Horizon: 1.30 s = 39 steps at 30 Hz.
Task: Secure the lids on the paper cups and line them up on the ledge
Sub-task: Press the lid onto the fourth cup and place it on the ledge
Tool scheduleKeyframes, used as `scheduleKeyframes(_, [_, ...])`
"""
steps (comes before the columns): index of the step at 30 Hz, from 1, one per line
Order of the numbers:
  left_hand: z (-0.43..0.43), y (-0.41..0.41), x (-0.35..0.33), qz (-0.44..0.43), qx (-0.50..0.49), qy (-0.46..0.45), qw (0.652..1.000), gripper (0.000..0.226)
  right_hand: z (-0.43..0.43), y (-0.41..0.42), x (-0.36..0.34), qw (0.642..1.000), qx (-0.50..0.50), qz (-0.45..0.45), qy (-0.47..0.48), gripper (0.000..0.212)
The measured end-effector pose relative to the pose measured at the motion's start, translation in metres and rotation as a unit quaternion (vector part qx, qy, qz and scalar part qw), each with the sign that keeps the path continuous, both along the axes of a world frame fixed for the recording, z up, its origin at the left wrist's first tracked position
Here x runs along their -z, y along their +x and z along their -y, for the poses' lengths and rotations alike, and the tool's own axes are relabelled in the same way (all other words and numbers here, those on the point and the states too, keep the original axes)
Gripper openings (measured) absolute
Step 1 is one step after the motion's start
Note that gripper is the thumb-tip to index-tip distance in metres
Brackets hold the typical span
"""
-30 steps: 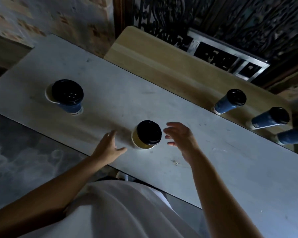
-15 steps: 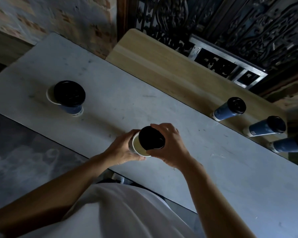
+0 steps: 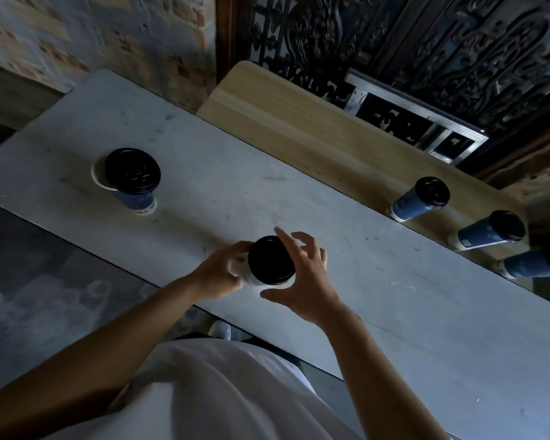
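A paper cup with a black lid (image 3: 271, 260) stands near the front edge of the grey table (image 3: 394, 312). My left hand (image 3: 218, 274) grips the cup's side from the left. My right hand (image 3: 302, 281) rests against the lid's right rim, thumb below and fingers spread above it. A blue cup (image 3: 137, 198) stands far left with a black lid (image 3: 132, 169) lying askew, its white rim showing. Three lidded blue cups (image 3: 419, 198) (image 3: 486, 231) (image 3: 534, 263) stand in a row on the wooden ledge (image 3: 299, 131).
A brick wall rises behind the table at the left. Dark carved metalwork and a metal frame (image 3: 426, 122) stand behind the ledge. The floor lies below the table's front edge, where a shoe (image 3: 220, 329) shows.
Both hands closed in on the near cup from either side. The lid, which sat off-centre with the rim showing, now covers the cup's top. My right fingers have spread open.
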<state>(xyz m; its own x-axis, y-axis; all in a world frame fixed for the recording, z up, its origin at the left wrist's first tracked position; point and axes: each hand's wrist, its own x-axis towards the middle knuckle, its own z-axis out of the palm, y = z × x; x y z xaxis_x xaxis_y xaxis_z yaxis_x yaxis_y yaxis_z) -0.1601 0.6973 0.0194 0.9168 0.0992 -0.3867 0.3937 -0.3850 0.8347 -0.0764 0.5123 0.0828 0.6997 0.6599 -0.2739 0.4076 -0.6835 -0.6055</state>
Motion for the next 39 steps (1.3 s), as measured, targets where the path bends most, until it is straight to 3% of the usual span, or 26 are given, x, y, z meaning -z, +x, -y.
scheduleKeyframes(3, [-0.006, -0.002, -0.002, -0.061, -0.069, -0.060, 0.994, 0.033, 0.009, -0.001, 0.001, 0.978, 0.153, -0.092, 0.111, 0.086])
scheduleKeyframes(6, [0.001, -0.004, -0.009, -0.081, -0.211, -0.193, 0.955, 0.022, 0.010, -0.005, 0.012, 0.890, 0.331, -0.244, 0.198, 0.047])
scheduleKeyframes(8, [0.014, 0.000, -0.013, -0.087, -0.260, -0.215, 0.937, 0.032, 0.006, -0.012, 0.018, 0.834, 0.370, -0.344, 0.221, 0.024])
scheduleKeyframes(11, [0.032, 0.004, -0.015, -0.044, -0.284, -0.207, 0.935, 0.034, 0.000, -0.024, 0.021, 0.792, 0.388, -0.400, 0.250, 0.017])
scheduleKeyframes(16, [0.036, -0.002, -0.010, 0.003, -0.285, -0.179, 0.942, 0.033, -0.004, -0.023, 0.025, 0.798, 0.394, -0.372, 0.263, 0.025])
scheduleKeyframes(19, [0.039, -0.005, -0.012, 0.031, -0.275, -0.093, 0.956, 0.030, -0.007, -0.024, 0.029, 0.817, 0.387, -0.336, 0.262, 0.027])
scheduleKeyframes(22, [0.038, -0.009, -0.010, 0.077, -0.235, -0.002, 0.969, 0.042, -0.010, -0.026, 0.035, 0.836, 0.389, -0.295, 0.250, 0.025])
scheduleKeyframes(26, [0.037, -0.003, -0.007, 0.089, -0.205, 0.007, 0.975, 0.035, -0.018, -0.028, 0.038, 0.824, 0.390, -0.320, 0.258, 0.021])
scheduleKeyframes(31, [0.040, 0.000, -0.011, 0.094, -0.226, -0.009, 0.970, 0.033, -0.010, -0.026, 0.034, 0.756, 0.407, -0.405, 0.314, 0.027])
scheduleKeyframes(35, [0.050, 0.004, -0.017, 0.026, -0.296, -0.115, 0.948, 0.028, -0.002, -0.033, 0.040, 0.766, 0.396, -0.380, 0.336, 0.031])
scheduleKeyframes(39, [0.038, 0.013, -0.027, 0.003, -0.283, -0.074, 0.956, 0.026, -0.001, -0.024, 0.037, 0.788, 0.387, -0.380, 0.292, 0.033])
